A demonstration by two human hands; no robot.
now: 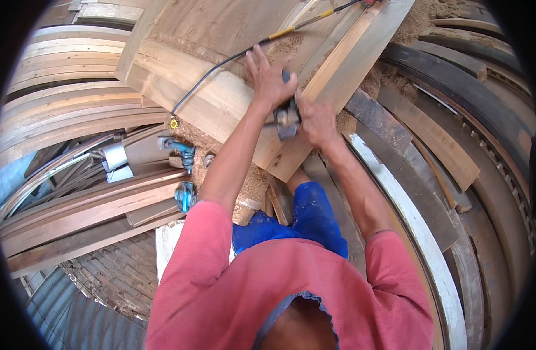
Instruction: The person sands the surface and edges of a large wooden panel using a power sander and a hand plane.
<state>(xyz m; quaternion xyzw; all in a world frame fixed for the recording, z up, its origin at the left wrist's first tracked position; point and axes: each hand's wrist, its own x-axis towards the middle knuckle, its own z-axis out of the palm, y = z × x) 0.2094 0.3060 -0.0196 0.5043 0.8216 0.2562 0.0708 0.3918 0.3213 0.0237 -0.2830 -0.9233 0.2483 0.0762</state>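
A wooden panel [192, 87], made of joined boards with a raised frame edge, lies in front of me. Over its near corner sits a small dark tool with a grey metal body, which looks like a hand plane [288, 119]. My left hand [270, 81] is on its left and far side, some fingers stretched toward a cable, the thumb side closed against the tool. My right hand [319, 121] is closed around the right side of the tool. Both hands are slightly blurred, and they partly hide the tool. A black cable [221, 63] with a yellow stretch crosses the panel past my left fingertips.
Two teal power tools, a drill-like one [183, 150] and another [186, 196], lie left of the panel among wood shavings [250, 184]. Stacked boards [75, 64] fill the left. Planks and a white-edged board [408, 210] lie along the right. Sawdust [428, 17] is heaped at the far right.
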